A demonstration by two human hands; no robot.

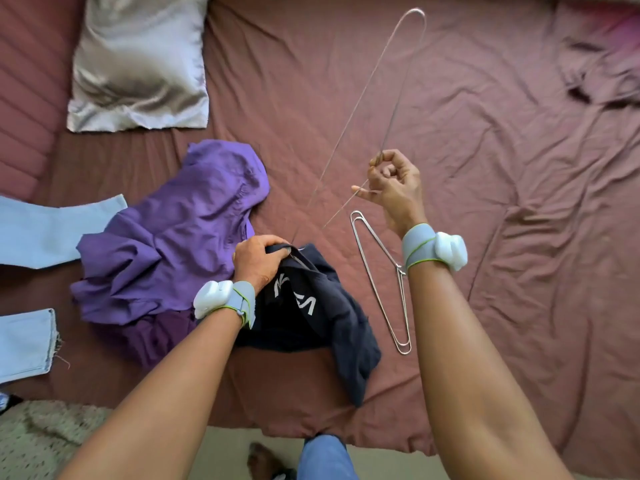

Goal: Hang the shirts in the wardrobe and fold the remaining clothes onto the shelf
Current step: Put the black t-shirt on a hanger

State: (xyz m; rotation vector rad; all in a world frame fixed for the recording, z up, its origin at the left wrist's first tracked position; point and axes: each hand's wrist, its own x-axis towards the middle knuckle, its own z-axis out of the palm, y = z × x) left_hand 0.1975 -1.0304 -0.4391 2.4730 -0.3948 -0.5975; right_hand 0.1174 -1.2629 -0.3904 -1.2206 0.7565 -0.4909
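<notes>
A dark navy shirt (325, 327) with white lettering lies bunched on the bed's near edge. My left hand (258, 261) grips its top edge, where one thin end of a wire hanger (388, 81) reaches the cloth. My right hand (393, 187) holds that hanger up, fingers curled round its wires, its long loop pointing away over the bed. A purple shirt (173, 237) lies crumpled just left of the navy one. More wire hangers (384, 289) lie flat on the sheet between my arms.
Light blue jeans (38, 233) lie at the left edge. A silver satin pillow (138, 64) sits at the back left on the mauve bedsheet (485, 168). A rumpled pinkish cloth (602, 64) lies at the far right. A speckled rug (45, 438) covers the floor.
</notes>
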